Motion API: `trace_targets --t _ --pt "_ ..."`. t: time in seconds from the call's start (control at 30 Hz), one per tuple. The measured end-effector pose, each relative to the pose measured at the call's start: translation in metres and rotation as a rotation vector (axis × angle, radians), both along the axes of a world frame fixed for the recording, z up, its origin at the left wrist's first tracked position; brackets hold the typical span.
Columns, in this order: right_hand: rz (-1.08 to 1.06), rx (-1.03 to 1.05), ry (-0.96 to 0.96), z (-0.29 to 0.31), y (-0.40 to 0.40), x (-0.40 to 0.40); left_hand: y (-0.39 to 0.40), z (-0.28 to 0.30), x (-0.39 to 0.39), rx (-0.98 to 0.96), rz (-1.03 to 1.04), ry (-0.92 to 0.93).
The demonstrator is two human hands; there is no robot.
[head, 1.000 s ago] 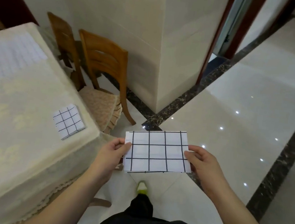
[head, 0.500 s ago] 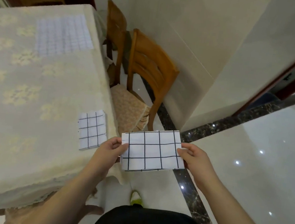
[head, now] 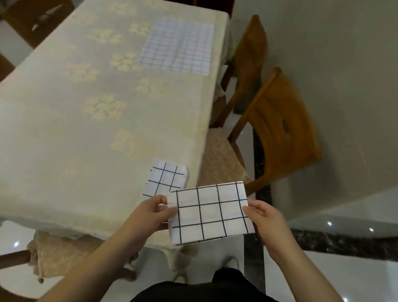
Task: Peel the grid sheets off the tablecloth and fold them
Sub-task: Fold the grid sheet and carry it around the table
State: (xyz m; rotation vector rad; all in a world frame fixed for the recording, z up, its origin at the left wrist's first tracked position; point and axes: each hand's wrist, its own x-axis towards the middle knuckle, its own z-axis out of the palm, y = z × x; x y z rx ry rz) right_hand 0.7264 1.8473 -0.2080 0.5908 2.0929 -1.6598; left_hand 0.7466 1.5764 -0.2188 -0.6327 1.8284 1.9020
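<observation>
I hold a folded white grid sheet (head: pixel 210 214) with black lines over the table's near right corner. My left hand (head: pixel 155 211) pinches its left edge and my right hand (head: pixel 265 220) pinches its right edge. A smaller folded grid sheet (head: pixel 165 178) lies on the cream tablecloth (head: pixel 85 118), just beyond my left hand and partly hidden by the held sheet. A large flat sheet with a fine blue grid (head: pixel 177 45) lies on the tablecloth at the table's far right.
Two wooden chairs (head: pixel 279 132) with cushioned seats stand along the table's right side, against a pale wall (head: pixel 349 81). Another cushioned chair seat (head: pixel 57 254) sits under the near table edge. Glossy floor tiles with a dark stone border (head: pixel 356 243) lie to the right.
The view has swung left toward the table. The held sheet, still in both hands, now hangs over the table's corner, close to the small folded sheet. The far blue-grid sheet is in fuller view.
</observation>
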Motion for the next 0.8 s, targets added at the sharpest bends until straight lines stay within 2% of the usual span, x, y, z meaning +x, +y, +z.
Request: trace_targets --t 0.17,0.4,0.63,0.8 --pt "0.216 0.003 -0.023 -0.021 -0.008 -0.075 -0.003 -0.012 -0.008 -0.084 0.155 -0.010" --pt "0.615 0.007 -0.005 -0.033 -0.029 -0.165 0.021 -0.017 -0.008 -0.075 0.535 -0.068" --pt "0.879 0.048 0.003 -0.051 -0.061 -0.200 0.057 -0.021 0.005 -0.081 0.843 -0.105" --pt "0.998 0.141 -0.017 -0.070 -0.086 -0.199 0.051 -0.038 0.020 -0.063 0.934 -0.157"
